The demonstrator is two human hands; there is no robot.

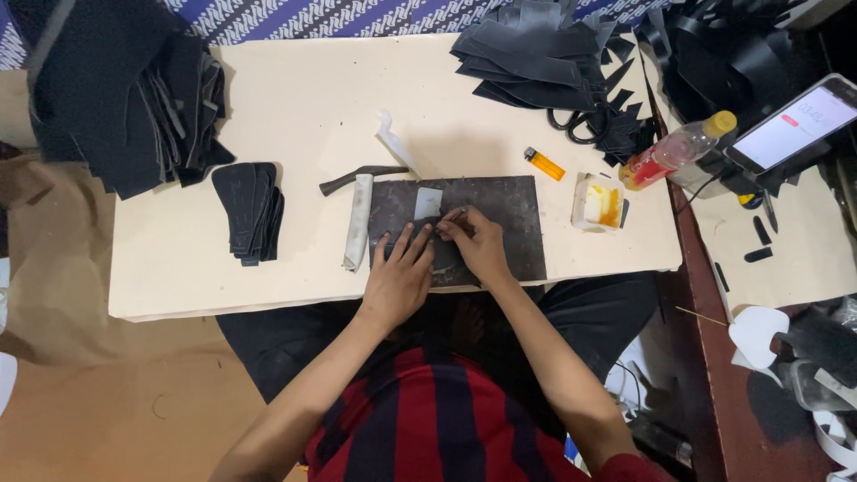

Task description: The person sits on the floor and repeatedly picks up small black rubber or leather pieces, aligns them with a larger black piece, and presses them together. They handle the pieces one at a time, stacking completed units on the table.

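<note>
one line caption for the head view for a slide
Left hand pins a dark piece on a dark rectangular mat; right hand marks it.

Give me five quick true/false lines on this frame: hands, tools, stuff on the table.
1. Both hands rest on the dark mat. True.
2. The right hand holds a thin tool. True.
3. The lighter is blue. False: orange.
4. The stack of black sole shapes lies to the left of the left hand. True.
5. The hammer is in the left hand. False: it lies on the table, untouched.
</note>
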